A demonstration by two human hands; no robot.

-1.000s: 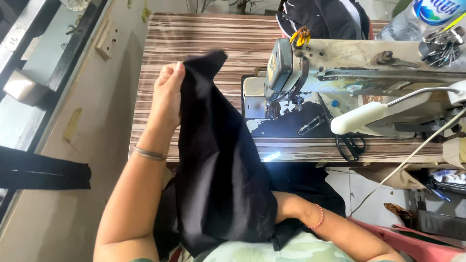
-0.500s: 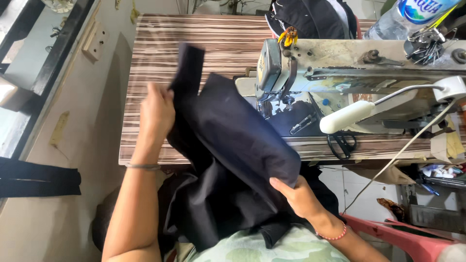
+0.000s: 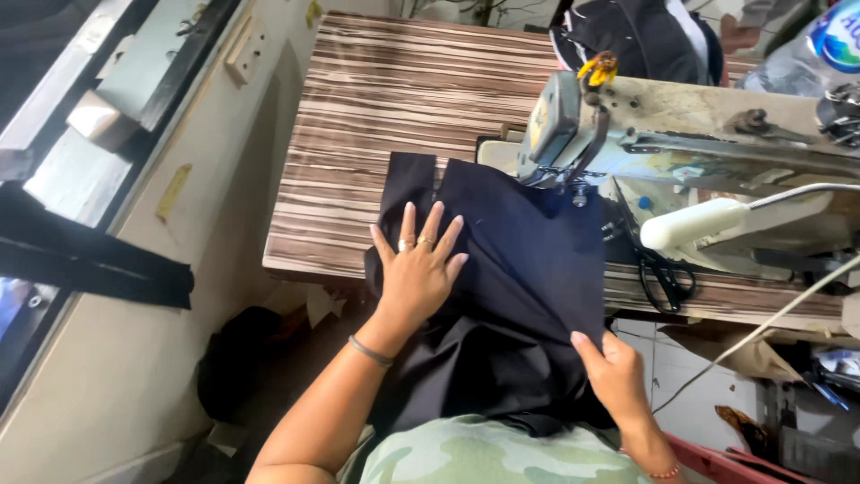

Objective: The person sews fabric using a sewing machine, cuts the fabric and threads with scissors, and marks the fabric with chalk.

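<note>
Left hand (image 3: 419, 269) pressed flat on the black cloth (image 3: 520, 296), fingers spread wide, palm down, nothing closed in its grip; two rings on the fingers and a thin bangle (image 3: 370, 350) at the wrist. Right hand (image 3: 614, 376) lower down, near the worktop's front edge, grip narrow, pinching the cloth's right border between thumb and fingers

Black cloth spread over the front part of the striped wooden worktop (image 3: 403, 99), upper edge reaching up under the head of the sewing machine (image 3: 681, 152), just beside the needle area. Lower part of the cloth hanging off the worktop's edge and bunched in folds toward the lap, above a green patterned shirt (image 3: 484, 453). Narrow strip of the same cloth sticking up at the top left corner, just above the left hand's fingertips

Black-handled scissors (image 3: 665, 278) lying on the worktop right of the cloth, below a white tube-shaped lamp (image 3: 694, 224) fixed to the machine. Yellow thread bits on top of the machine head. Clear plastic bottle (image 3: 806, 54) at the far right corner, behind the machine. Dark bundle of fabric (image 3: 636, 31) at the worktop's far edge. Black strap (image 3: 90, 260) hanging off to the left, well apart from the worktop, against a pale wall. Thin bracelet on the right wrist
</note>
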